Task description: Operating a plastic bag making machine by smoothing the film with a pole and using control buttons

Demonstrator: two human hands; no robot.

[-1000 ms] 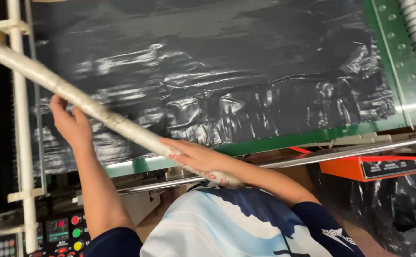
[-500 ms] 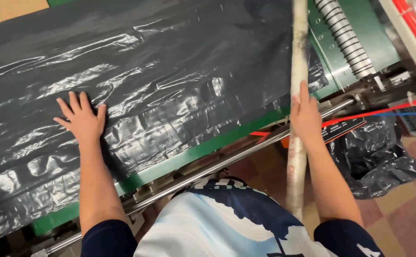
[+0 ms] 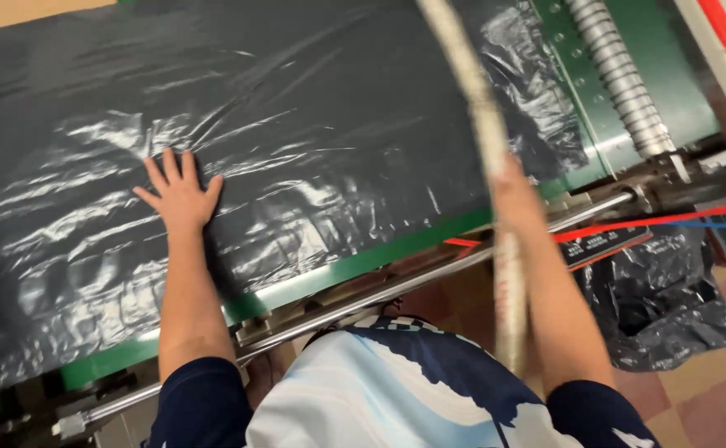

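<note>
A wide black plastic sheet (image 3: 313,149) lies spread over a green machine bed (image 3: 363,264). My left hand (image 3: 179,192) rests flat on the sheet with its fingers spread, holding nothing. My right hand (image 3: 519,197) grips a long pale rod (image 3: 479,124) wrapped in clear film. The rod runs from the top of the view down past my right arm, blurred by motion, and crosses over the right side of the sheet.
A metal rail (image 3: 396,290) runs along the near edge of the bed. A ribbed metal roller (image 3: 620,83) lies at the right on a green plate. Red and blue cables (image 3: 670,221) cross at the right. A crumpled black bag (image 3: 670,307) sits on the tiled floor.
The view swung right over the last second. My left hand let go of the rod and now presses flat on the sheet. The rod turned from a diagonal to nearly upright in my right hand.
</note>
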